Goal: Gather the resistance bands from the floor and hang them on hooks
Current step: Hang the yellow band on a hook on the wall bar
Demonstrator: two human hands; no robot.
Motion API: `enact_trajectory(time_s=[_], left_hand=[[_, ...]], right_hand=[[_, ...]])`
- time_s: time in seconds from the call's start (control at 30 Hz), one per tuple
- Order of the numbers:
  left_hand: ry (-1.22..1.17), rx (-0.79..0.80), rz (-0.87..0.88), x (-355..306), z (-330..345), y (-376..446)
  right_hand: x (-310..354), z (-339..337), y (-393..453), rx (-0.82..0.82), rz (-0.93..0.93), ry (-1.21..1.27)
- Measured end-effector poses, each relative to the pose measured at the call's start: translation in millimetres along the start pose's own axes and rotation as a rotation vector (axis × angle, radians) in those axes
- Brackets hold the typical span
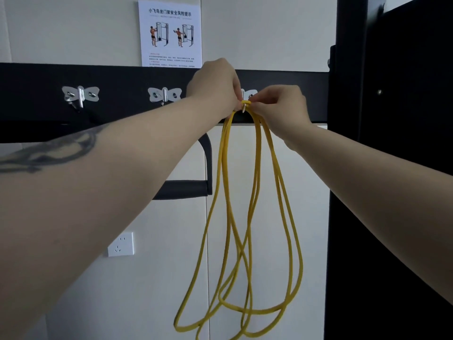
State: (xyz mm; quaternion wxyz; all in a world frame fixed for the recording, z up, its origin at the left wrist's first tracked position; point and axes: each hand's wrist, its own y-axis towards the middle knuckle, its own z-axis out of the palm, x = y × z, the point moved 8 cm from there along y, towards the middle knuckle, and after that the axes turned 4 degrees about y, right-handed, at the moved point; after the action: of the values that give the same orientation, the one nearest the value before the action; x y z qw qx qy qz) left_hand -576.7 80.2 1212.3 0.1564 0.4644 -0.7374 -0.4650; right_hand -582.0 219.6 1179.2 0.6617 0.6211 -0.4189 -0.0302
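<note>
At hook (245, 104), half hidden: left hand (215, 85), right hand (279, 106) pinching yellow bands (255, 192).

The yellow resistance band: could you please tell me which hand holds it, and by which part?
Both hands, left and right, pinch the yellow resistance band at its bunched top, right at the hook.

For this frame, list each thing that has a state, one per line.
yellow resistance band: looped over the right hook, strands hanging down
right hook: loaded, mostly hidden by hands
middle hook: bare
left hook: bare
left hand: pinching the band at the hook
right hand: pinching the band at the hook
</note>
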Motion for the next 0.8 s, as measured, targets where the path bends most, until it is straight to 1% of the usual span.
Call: enact_trajectory(time_s=[0.2,0.4,0.57,0.8], left_hand=[[-0.024,-0.011,-0.025,7,5,-2],[-0.038,-0.01,-0.07,12,10,1],[0.047,-0.013,-0.047,10,13,0],[0.145,-0.014,0.01,6,13,-20]], right_hand=[[-1,3,-3,0.007,0.015,-0.032],[-2,2,-7,0.004,0.055,-0.009],[1,5,-7,0.005,0.042,-0.094],[2,6,-24,0.023,0.053,-0.075]])
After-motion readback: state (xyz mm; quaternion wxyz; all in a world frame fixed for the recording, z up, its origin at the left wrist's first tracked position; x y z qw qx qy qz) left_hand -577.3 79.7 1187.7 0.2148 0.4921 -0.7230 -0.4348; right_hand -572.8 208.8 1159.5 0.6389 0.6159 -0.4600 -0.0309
